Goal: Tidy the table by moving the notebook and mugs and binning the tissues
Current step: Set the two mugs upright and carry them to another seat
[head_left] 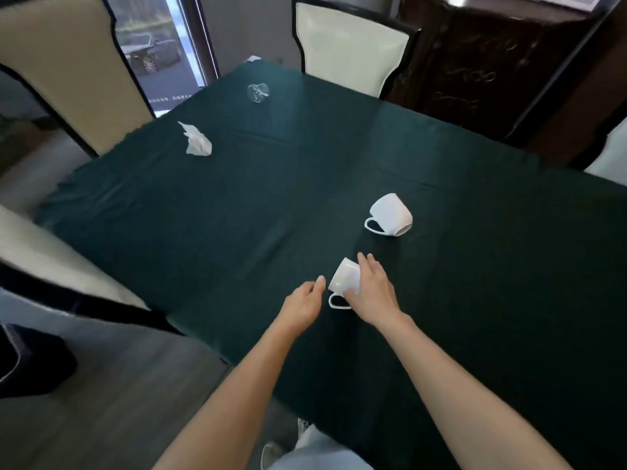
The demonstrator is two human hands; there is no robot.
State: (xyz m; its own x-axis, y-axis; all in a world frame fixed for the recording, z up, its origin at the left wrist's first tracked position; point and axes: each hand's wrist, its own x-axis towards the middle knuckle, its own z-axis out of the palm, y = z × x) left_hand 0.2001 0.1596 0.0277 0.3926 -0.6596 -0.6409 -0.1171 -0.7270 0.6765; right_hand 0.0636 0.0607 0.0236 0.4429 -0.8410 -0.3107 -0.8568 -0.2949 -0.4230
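A white mug [343, 279] lies tipped on the dark green tablecloth [237, 205] near me, handle toward me. My right hand [373, 293] rests over its right side, fingers wrapped on it. Just left of the mug, my left hand [303, 300] hovers with fingers loosely curled and holds nothing. A second white mug [390, 214] lies on its side farther right. A crumpled white tissue [196, 140] sits at the far left of the table. Another scrap of tissue [252, 58] shows at the far edge. No notebook is visible.
A clear glass [258, 92] lies on its side near the far end. Cream chairs stand at the left [68, 79], at the far end [346, 42] and at the near left [51, 266]. A dark carved cabinet [481, 69] is behind right. A black bin [23, 361] stands on the floor at left.
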